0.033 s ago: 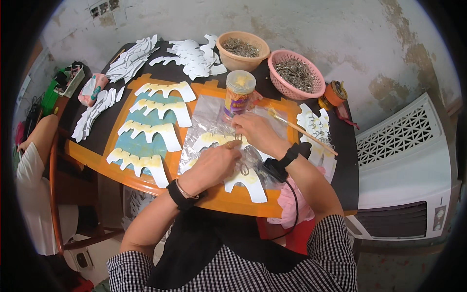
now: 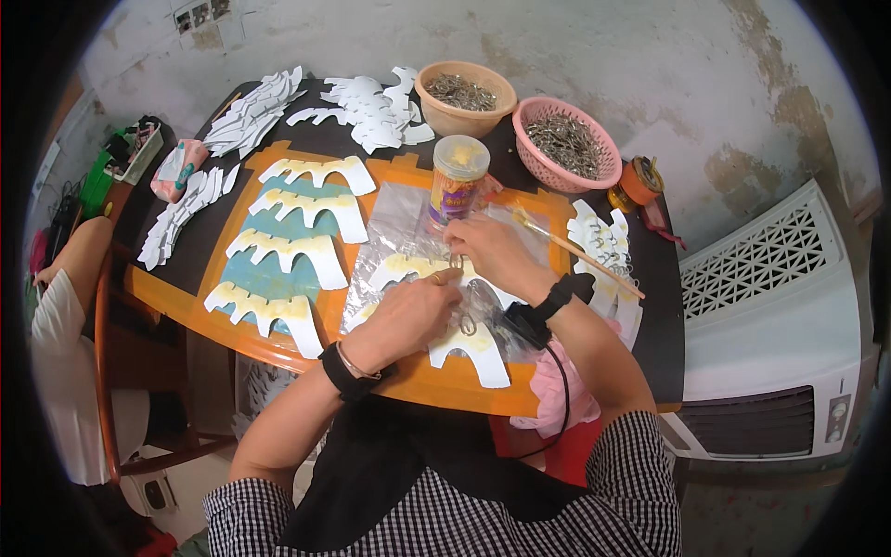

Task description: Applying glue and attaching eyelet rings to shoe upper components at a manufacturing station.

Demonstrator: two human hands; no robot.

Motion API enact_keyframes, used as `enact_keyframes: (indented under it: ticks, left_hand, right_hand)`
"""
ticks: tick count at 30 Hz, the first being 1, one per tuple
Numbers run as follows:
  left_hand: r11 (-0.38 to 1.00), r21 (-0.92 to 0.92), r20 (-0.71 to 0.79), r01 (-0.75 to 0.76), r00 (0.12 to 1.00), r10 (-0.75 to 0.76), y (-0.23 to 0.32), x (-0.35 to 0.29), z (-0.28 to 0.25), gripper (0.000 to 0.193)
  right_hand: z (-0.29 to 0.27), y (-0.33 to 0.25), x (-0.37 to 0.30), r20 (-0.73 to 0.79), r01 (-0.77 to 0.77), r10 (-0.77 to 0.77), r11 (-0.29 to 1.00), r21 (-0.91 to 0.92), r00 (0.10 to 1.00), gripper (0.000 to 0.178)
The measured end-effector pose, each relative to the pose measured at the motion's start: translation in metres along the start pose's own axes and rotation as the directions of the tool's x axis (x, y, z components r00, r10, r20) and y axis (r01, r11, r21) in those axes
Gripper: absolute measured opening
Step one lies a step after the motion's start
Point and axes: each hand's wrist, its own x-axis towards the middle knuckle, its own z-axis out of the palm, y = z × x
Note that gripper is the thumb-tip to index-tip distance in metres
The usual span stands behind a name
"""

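Note:
My left hand [image 2: 422, 311] is closed over a white cut-out piece [image 2: 399, 267] with yellow glue along its scalloped edge, its ringed index finger reaching to a small metal wire loop [image 2: 457, 263]. From the other side my right hand [image 2: 492, 251] bends its fingers down to the same loop, closed at the fingertips. Both hands hide part of the loop and of the piece. Nearer me lies another glued cut-out [image 2: 471, 353], with a second wire loop [image 2: 468, 326] on it. Clear plastic sheet [image 2: 394, 218] spreads underneath. Just beyond my right hand stands a lidded jar [image 2: 458, 176].
Several glued cut-outs [image 2: 269, 311] lie in a column at left. Stacks of plain ones [image 2: 251, 116] are behind. A beige bowl [image 2: 467, 116] and a pink basket [image 2: 557, 167] hold metal loops. A brush [image 2: 594, 260] lies at right; a white slatted appliance [image 2: 770, 325] stands beyond the table.

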Motion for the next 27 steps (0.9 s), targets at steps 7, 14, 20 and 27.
enact_keyframes:
  ticks: [7, 14, 20, 27]
  left_hand:
    - [0.988, -0.141, -0.026, 0.068, 0.997, -0.072, 0.001, 0.006, -0.002, 0.019]
    - [0.667, -0.739, -0.073, 0.090, 0.974, -0.213, -0.011, 0.008, -0.001, 0.029]
    - [-0.137, -0.990, 0.045, -0.015, 0.904, -0.425, 0.001, -0.011, -0.022, 0.036]
    - [-0.098, -0.995, 0.014, -0.021, 0.940, -0.342, 0.002, -0.051, -0.034, 0.048]
  right_hand:
    - [-0.013, -0.008, -0.005, 0.048, -0.092, 0.097, 0.991, -0.097, 0.994, 0.012]
    - [-0.037, -0.037, -0.012, -0.116, -0.007, 0.006, 1.000, -0.006, 0.993, 0.016]
    - [-0.040, -0.094, -0.014, -0.059, -0.083, 0.105, 0.951, 0.297, 0.993, 0.015]
    - [-0.015, -0.119, 0.008, 0.230, -0.277, 0.162, 0.692, 0.667, 0.960, 0.013]
